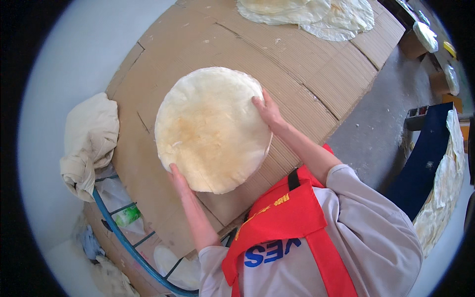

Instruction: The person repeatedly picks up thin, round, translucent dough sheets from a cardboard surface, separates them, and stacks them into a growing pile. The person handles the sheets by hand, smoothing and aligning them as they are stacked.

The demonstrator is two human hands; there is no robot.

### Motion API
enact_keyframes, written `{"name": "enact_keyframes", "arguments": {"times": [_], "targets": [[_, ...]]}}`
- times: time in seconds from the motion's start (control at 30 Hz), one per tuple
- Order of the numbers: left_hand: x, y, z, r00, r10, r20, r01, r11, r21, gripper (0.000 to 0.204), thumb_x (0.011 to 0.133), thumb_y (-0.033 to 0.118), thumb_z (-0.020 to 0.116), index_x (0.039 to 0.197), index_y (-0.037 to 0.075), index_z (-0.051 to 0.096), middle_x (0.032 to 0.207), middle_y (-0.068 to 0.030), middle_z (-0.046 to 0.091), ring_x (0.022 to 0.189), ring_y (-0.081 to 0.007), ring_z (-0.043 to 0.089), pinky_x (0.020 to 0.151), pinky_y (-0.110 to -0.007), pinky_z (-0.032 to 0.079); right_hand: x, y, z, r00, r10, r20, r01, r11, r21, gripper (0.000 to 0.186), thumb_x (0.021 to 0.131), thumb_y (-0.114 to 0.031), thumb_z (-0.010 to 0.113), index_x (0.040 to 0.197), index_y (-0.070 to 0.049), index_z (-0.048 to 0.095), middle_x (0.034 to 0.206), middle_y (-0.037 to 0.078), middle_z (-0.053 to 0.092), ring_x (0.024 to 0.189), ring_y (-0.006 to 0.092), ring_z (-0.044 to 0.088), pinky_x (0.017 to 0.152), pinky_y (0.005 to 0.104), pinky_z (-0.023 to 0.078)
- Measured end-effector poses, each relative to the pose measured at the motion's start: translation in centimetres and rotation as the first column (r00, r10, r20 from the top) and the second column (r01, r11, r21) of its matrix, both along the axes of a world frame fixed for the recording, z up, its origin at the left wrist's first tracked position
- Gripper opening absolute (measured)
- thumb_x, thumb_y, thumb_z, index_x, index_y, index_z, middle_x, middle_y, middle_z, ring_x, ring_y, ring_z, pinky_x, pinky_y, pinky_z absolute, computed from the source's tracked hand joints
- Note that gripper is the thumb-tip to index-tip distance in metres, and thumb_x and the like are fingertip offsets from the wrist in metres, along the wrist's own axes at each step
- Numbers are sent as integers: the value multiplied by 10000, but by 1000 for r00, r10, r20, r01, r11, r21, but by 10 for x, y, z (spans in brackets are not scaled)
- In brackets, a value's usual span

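Note:
Between my two hands is a stack of thin round flatbreads (210, 131), pale cream with toasted tan patches across the middle. It is over the cardboard-covered table (183, 54); whether it rests on the cardboard or is lifted, I cannot tell. My left hand (181, 182) grips the lower left rim, thumb on top. On the upper right rim is my right hand (268, 110), its thumb on the top face. The other fingers of both hands are mostly hidden beneath or behind the rim.
More thin flatbreads (341, 20) lie at the table's far edge. A cream cloth bundle (91, 136) sits at the left, above a blue metal frame (121, 232). At the right, a dark blue surface (420, 158) carries more pale sheets (440, 183). Grey floor (371, 128) lies between.

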State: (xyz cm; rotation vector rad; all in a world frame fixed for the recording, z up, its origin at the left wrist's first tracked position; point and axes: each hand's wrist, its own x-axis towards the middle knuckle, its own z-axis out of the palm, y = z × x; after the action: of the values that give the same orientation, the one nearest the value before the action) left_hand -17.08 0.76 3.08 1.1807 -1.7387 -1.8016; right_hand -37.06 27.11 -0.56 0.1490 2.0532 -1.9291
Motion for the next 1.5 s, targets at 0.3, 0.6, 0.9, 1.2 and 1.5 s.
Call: {"name": "enact_keyframes", "arguments": {"times": [0.3, 0.6, 0.9, 1.2, 1.5], "targets": [[6, -8, 12, 995, -51, -90, 62, 990, 130, 425, 891, 189, 432, 1257, 0, 328, 1233, -144, 429, 1112, -242, 438, 919, -360, 369, -42, -2, 46, 909, 363, -203, -189, 795, 577, 535, 704, -241, 597, 1132, 51, 460, 1083, 244, 521, 999, 364, 510, 862, 402, 409], [0, 2, 8, 994, 47, -96, -50, 998, -30, 511, 847, 69, 442, 1315, 19, 244, 1264, -147, 398, 1124, -232, 422, 931, -355, 353, -58, 13, 21, 963, 268, -42, -240, 914, 328, 606, 782, -354, 557, 1236, 15, 398, 1185, 193, 488, 1095, 311, 477, 911, 373, 390], [-2, -5, 1, 998, -63, 17, 65, 975, -214, 617, 712, -55, 385, 1312, 35, 271, 1202, -131, 452, 1066, -221, 468, 903, -312, 372, -57, -8, 33, 933, 357, 48, -359, 916, 180, 565, 867, -359, 457, 1291, -12, 319, 1265, 171, 405, 1155, 242, 407, 943, 371, 344], [7, -23, -2, 992, 39, -119, 4, 938, 346, 498, 893, 280, 416, 1286, -1, 294, 1245, -140, 421, 1103, -239, 450, 878, -352, 405, -100, -8, 26, 901, 372, 221, -345, 926, -152, 481, 911, -398, 357, 1239, -48, 405, 1163, 131, 498, 1074, 208, 477, 895, 365, 393], [-8, -1, 9, 996, 27, 83, -30, 999, 38, 514, 895, 299, 398, 1290, -12, 287, 1298, -181, 351, 1188, -272, 361, 963, -369, 316, -100, -20, 26, 842, 492, 222, -513, 857, 44, 497, 899, -408, 382, 1258, -64, 402, 1223, 131, 463, 1097, 233, 463, 918, 378, 376]]}}
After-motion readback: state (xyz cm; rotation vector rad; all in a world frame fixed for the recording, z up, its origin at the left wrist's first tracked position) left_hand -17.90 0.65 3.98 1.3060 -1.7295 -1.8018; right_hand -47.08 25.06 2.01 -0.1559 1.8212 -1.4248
